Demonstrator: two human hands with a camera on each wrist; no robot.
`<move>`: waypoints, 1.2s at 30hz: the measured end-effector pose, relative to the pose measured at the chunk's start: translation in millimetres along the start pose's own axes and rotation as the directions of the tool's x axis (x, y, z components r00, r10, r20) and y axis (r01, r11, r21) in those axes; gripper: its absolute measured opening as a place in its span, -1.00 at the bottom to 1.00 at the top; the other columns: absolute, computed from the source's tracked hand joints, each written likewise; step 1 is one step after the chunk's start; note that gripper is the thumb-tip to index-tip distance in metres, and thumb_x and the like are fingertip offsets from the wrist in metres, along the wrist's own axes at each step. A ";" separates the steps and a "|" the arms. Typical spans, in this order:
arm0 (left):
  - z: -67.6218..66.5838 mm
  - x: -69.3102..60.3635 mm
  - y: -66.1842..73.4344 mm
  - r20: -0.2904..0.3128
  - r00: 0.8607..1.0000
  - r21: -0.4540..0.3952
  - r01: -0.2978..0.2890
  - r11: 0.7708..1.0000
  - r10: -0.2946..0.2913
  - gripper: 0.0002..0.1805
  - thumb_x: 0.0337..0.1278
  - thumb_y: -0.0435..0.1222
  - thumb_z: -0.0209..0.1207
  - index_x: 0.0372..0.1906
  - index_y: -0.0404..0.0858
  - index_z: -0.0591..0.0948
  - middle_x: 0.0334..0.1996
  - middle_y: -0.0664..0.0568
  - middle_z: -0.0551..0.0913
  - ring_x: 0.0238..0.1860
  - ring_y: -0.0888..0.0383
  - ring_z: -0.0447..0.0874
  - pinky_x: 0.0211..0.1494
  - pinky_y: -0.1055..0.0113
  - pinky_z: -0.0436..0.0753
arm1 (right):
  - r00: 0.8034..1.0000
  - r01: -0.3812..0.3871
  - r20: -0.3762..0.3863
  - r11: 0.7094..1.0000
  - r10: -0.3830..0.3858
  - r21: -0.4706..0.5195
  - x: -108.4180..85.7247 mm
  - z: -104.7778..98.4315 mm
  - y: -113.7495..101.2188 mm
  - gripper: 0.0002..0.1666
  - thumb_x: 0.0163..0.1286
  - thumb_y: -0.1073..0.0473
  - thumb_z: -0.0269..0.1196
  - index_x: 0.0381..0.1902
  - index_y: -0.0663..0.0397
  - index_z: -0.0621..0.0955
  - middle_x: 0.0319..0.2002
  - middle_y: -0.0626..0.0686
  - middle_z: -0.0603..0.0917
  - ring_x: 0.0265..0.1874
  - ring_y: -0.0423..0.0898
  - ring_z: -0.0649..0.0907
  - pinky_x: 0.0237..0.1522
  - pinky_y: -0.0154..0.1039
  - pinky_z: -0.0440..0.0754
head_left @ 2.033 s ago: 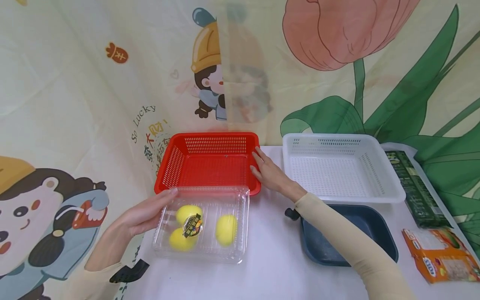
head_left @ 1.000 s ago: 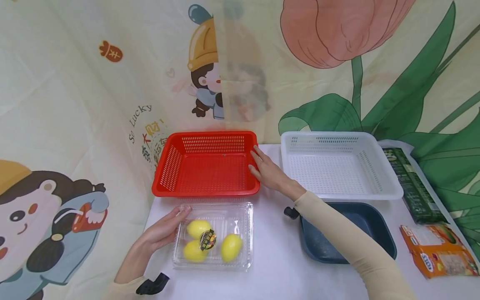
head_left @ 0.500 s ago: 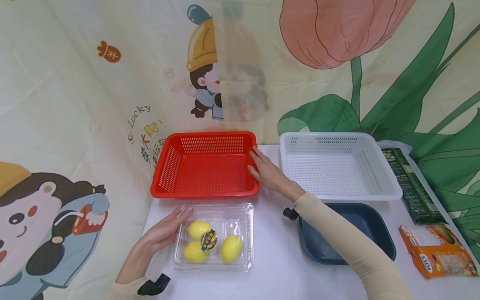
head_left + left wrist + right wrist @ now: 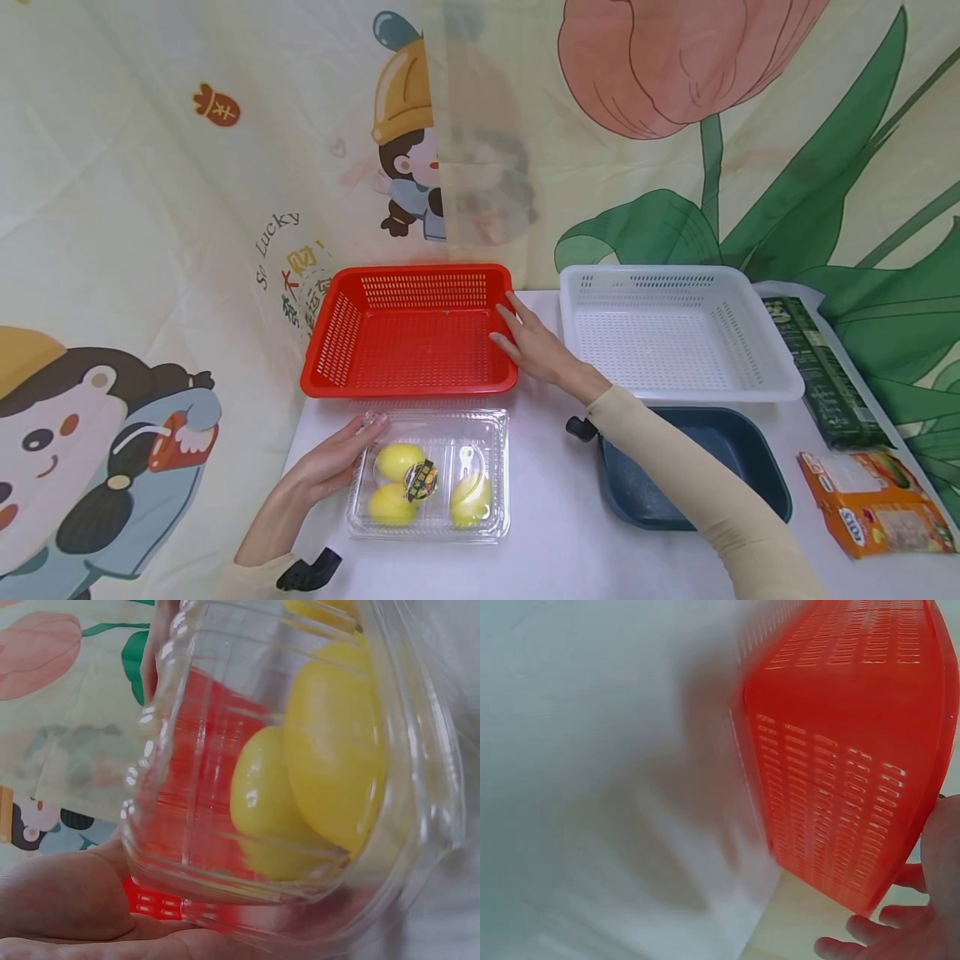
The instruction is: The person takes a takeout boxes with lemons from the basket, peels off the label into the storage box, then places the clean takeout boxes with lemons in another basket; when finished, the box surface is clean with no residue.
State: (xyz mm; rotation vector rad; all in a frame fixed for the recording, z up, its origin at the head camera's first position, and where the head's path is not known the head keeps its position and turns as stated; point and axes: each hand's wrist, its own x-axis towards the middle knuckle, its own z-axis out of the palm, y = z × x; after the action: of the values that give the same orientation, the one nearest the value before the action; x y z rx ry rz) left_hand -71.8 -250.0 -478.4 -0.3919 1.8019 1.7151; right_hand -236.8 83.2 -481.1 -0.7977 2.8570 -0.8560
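A: What stands done?
B: Red basket (image 4: 408,390): right hand (image 4: 542,346) against it, fingers spread. Clear box (image 4: 501,475), just in front: left hand (image 4: 330,462) gripping it. Lemons (image 4: 393,505): already inside.
A: What remains?
B: Apparently, letting go of the box.

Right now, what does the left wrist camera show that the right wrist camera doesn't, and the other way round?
Only the left wrist view shows the clear, ribbed plastic box, the oval yellow fruit inside it, the left hand and the printed pink tulip on the cloth backdrop.

Only the right wrist view shows the right hand, its fingers spread.

Both show the slotted red plastic basket, partly seen through the box in the left view, and some white tabletop.
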 end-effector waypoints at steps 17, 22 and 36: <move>0.7 -1.1 0.4 -0.024 1.000 -0.001 0.016 1.000 -0.016 0.10 0.41 0.12 0.10 0.63 -0.27 -0.32 0.61 -0.31 -0.24 0.58 -0.35 -0.25 0.54 -0.28 0.01 | 0.947 0.316 -0.045 0.947 -0.319 -0.064 -15.1 -7.0 -69.3 -0.23 0.51 -0.07 0.20 0.54 0.10 0.28 0.60 0.15 0.13 0.58 0.08 0.17 0.52 -0.02 0.34; 1.6 -1.0 0.7 -0.027 0.999 -0.001 0.022 1.000 -0.022 0.07 0.43 0.11 0.08 0.63 -0.28 -0.31 0.60 -0.32 -0.22 0.57 -0.36 -0.23 0.53 -0.29 0.04 | 0.917 0.399 0.036 0.915 -0.398 -0.064 -28.6 -2.3 -93.7 -0.21 0.50 -0.09 0.21 0.57 -0.03 0.26 0.60 0.07 0.16 0.58 0.00 0.20 0.55 -0.04 0.28; 0.8 0.2 0.6 0.015 1.000 -0.010 0.016 1.000 -0.016 0.00 0.46 0.12 0.05 0.63 -0.23 -0.24 0.59 -0.26 -0.12 0.59 -0.30 -0.17 0.56 -0.24 0.06 | 0.742 0.639 0.307 0.768 -0.596 -0.055 -68.4 24.7 -140.4 -0.24 0.55 -0.01 0.16 0.59 -0.04 0.21 0.58 0.02 0.24 0.58 -0.10 0.21 0.57 -0.19 0.22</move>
State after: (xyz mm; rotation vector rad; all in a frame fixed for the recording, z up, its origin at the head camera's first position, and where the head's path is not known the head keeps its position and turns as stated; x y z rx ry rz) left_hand -72.2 -249.1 -478.1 -0.3960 1.7759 1.7130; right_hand -107.9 4.5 -434.4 -1.7996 2.4294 -0.4868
